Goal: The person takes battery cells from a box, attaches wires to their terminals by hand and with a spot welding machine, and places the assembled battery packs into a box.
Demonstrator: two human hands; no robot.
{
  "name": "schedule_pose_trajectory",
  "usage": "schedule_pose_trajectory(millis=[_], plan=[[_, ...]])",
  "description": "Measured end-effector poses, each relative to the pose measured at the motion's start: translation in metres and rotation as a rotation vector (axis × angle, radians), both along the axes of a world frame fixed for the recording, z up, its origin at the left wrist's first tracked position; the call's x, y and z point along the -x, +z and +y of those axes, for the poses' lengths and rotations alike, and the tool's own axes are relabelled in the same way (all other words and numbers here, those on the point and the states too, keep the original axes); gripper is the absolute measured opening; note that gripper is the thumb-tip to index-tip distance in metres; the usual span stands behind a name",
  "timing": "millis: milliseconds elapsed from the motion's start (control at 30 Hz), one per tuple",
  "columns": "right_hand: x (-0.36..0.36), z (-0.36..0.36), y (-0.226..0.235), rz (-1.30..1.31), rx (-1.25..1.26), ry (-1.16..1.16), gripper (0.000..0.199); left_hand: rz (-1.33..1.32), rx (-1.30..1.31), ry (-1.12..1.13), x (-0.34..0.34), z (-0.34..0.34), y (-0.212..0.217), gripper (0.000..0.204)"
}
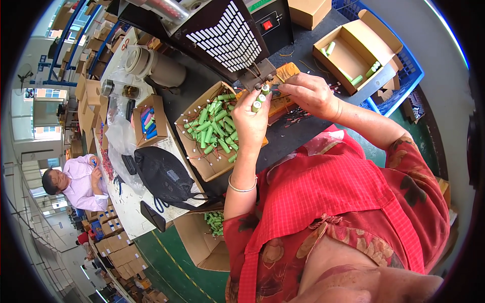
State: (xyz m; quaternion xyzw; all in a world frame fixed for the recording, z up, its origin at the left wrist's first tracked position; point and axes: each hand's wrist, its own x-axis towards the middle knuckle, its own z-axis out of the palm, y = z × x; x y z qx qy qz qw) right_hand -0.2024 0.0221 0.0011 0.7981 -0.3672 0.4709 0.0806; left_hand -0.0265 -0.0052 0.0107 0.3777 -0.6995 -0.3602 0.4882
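My left hand is closed around green battery cells, with three pale ends showing above the fingers. These ends sit right by the dark electrode tips of a black spot welder; whether they touch I cannot tell. Just to the right, my right hand pinches something thin and small beside the cells, too small to name. Left of my left hand, an open cardboard box holds many green cells with thin wires and small white connectors. An orange-yellow block lies behind and under my hands.
At the back right, an open carton with a few green cells stands by a blue crate. Leftward are a black mesh bag, a thermos, a small box of coloured cells and a seated person.
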Motion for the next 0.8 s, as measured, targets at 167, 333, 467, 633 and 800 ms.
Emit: schedule_pose_trajectory(millis=[167, 333, 467, 633, 800], plan=[[-0.003, -0.005, 0.006, 0.073, 0.035, -0.018, 0.031, -0.097, 0.008, 0.003, -0.001, 0.0, 0.001, 0.026], [-0.001, -0.004, 0.009, 0.145, -0.005, -0.022, 0.03, -0.158, -0.016, 0.047, -0.001, -0.001, 0.0, 0.025], [0.004, -0.006, 0.012, 0.184, -0.008, 0.001, 0.032, -0.146, -0.061, 0.013, 0.0, -0.002, 0.0, 0.024], [0.017, -0.001, 0.021, -0.045, -0.147, -0.074, 0.029, 0.008, -0.142, 0.018, -0.006, -0.002, 0.002, 0.008], [0.077, 0.004, 0.015, -0.056, -0.567, -0.213, 0.014, 0.007, -0.329, 0.193, -0.066, -0.018, 0.002, 0.029]])
